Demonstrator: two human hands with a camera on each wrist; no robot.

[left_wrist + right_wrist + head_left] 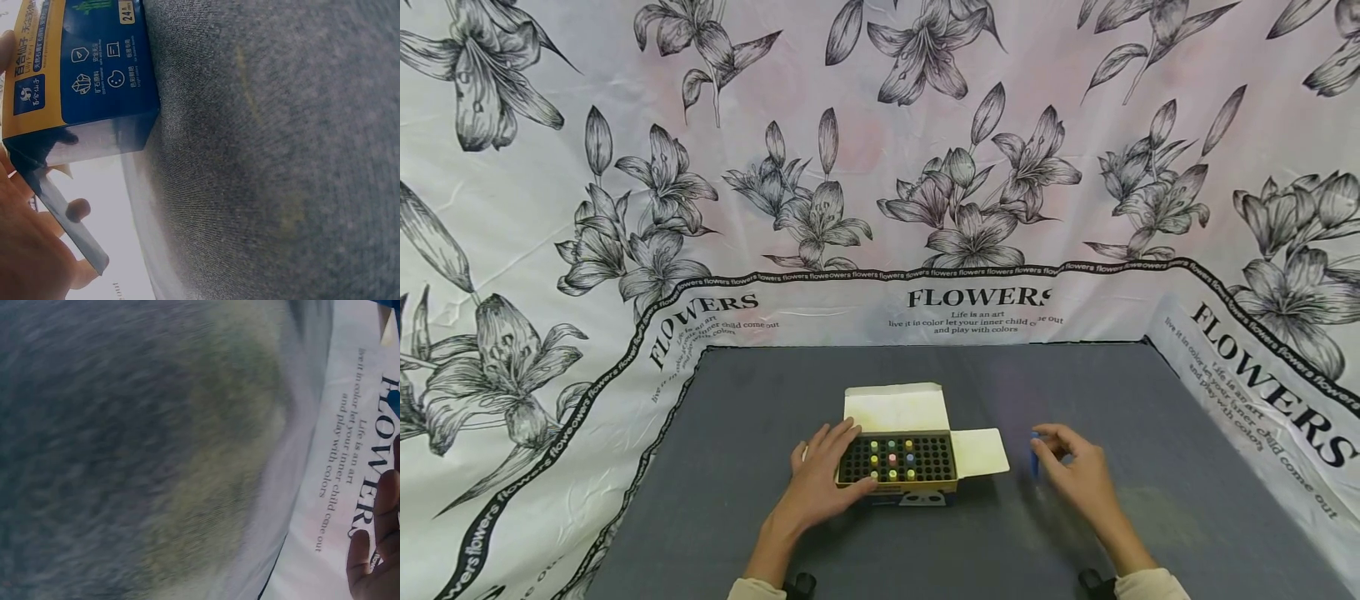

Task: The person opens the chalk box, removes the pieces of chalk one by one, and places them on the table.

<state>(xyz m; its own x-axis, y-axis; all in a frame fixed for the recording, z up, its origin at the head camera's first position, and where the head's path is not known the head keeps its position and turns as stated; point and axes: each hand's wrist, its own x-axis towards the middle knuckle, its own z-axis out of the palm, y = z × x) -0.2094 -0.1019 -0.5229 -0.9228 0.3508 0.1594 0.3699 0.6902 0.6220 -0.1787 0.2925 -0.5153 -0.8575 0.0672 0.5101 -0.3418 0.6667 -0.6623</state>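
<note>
A chalk box [891, 487] with raised lid stands on the grey table. Several chalk sticks [892, 459] with coloured ends stand upright in its black holed insert [934, 458], grouped around the middle. My left hand [822, 485] holds the box's left end, thumb at the front rim and fingers toward the back corner. In the left wrist view, fingers lie about the side flap [72, 226], beside the box's blue and yellow printed wall [106, 75]. Right of the box, my right hand [1078, 472] pinches a blue chalk stick [1035, 460], roughly upright. Its lower end's contact with the table is unclear.
The lid [895, 408] stands up behind the box, and a right flap [981, 452] sticks out toward my right hand. White flower-printed cloth [970, 308] walls the back and both sides of the grey table [760, 400].
</note>
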